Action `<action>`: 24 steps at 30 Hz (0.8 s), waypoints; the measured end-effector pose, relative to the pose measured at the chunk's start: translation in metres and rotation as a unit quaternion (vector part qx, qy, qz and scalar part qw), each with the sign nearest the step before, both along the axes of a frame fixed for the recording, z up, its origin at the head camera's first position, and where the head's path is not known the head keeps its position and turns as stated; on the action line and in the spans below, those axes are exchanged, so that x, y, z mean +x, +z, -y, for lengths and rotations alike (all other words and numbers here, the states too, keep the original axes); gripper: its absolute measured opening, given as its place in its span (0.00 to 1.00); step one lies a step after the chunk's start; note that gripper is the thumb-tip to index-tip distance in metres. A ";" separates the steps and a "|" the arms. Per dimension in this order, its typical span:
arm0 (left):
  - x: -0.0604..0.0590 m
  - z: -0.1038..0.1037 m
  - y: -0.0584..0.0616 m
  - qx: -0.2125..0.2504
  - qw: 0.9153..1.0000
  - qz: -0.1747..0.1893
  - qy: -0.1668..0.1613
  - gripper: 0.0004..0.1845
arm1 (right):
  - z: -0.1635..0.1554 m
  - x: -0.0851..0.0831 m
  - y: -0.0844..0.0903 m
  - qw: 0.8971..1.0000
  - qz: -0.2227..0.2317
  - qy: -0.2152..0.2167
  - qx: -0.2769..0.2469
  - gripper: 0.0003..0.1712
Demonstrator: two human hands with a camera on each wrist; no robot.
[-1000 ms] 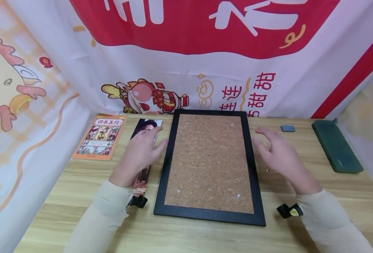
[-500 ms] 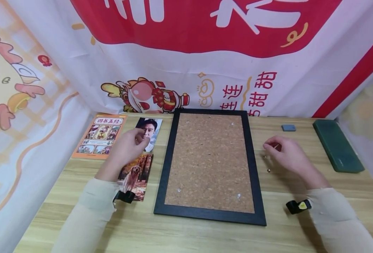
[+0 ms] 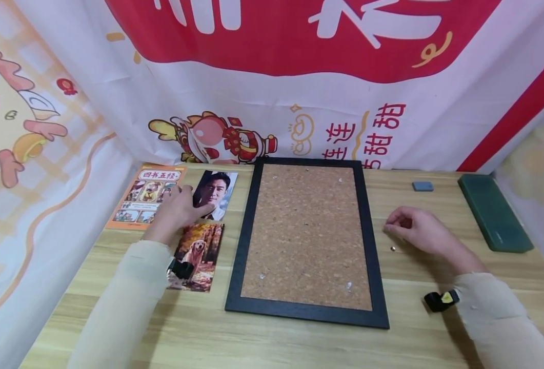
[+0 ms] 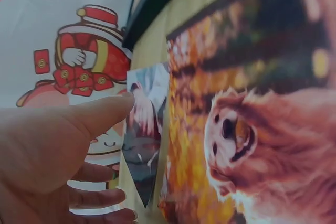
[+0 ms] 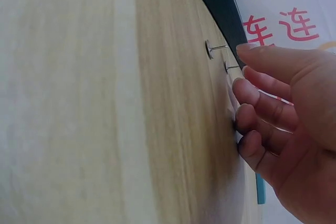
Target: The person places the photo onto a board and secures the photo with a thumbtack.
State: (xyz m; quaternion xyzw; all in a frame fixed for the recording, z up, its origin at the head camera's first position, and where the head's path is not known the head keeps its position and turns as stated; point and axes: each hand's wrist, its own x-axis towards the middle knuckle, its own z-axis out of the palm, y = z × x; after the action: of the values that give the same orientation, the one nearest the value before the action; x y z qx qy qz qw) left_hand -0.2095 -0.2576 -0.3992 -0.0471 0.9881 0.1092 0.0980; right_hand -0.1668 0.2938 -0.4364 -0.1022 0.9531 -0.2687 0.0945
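Cork board (image 3: pixel 306 233) centre; two photos (image 3: pixel 207 220) left of it, pins (image 3: pixel 393 249) right

Backdrop: a white cloth banner (image 3: pixel 272 102) with a red band, white and red characters and a cartoon figure.
Left side: pale cloth with a cartoon chick (image 3: pixel 13 128).
Furniture: a light wood-grain table (image 3: pixel 299 343).

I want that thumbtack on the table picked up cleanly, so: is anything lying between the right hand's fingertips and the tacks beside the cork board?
Nothing visible. The right hand hovers at the thumbtacks on bare table, beside the cork board.
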 end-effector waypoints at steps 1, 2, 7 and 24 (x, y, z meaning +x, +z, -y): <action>-0.002 0.000 -0.001 -0.003 1.000 0.006 0.003 0.52 | 0.000 0.000 0.000 1.000 0.000 0.002 0.000 0.10; -0.003 0.000 -0.001 -0.004 1.000 0.012 0.006 0.52 | 0.001 0.000 0.000 1.000 0.001 0.004 0.000 0.09; -0.010 0.000 -0.005 -0.006 0.999 0.027 0.016 0.52 | 0.002 -0.001 -0.001 1.000 0.003 0.011 -0.005 0.07; -0.020 0.010 -0.010 0.076 0.997 -0.020 0.005 0.33 | 0.004 -0.001 -0.002 1.000 -0.011 0.025 0.012 0.03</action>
State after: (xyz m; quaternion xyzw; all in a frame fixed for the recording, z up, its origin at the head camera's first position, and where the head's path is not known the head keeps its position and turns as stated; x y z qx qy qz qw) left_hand -0.2295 -0.2678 -0.4093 -0.0422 0.9785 0.1849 0.0806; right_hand -0.1674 0.2896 -0.4381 -0.1277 0.9545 -0.2535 0.0916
